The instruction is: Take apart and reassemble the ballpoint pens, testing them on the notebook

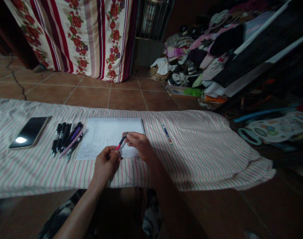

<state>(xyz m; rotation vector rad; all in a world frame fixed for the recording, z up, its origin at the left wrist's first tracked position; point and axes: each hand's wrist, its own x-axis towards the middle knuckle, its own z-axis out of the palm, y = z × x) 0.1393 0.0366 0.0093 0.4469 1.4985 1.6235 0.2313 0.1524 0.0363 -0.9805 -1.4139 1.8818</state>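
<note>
Both my hands hold one red and black pen (121, 141) above a spiral notebook (104, 134). My left hand (105, 164) pinches the pen's red lower end. My right hand (140, 143) grips its black upper end with thumb and fingers. The notebook lies open on a pink-striped cloth (203, 149) spread over the tiled floor. A bunch of several pens (67, 136) lies just left of the notebook. A single blue pen (166, 133) lies to its right.
A phone (29, 131) with a dark screen rests at the cloth's left end. A floral striped curtain (84, 36) hangs behind. A heap of clothes and clutter (203, 56) fills the back right. Toys and boards (273, 127) lie at right.
</note>
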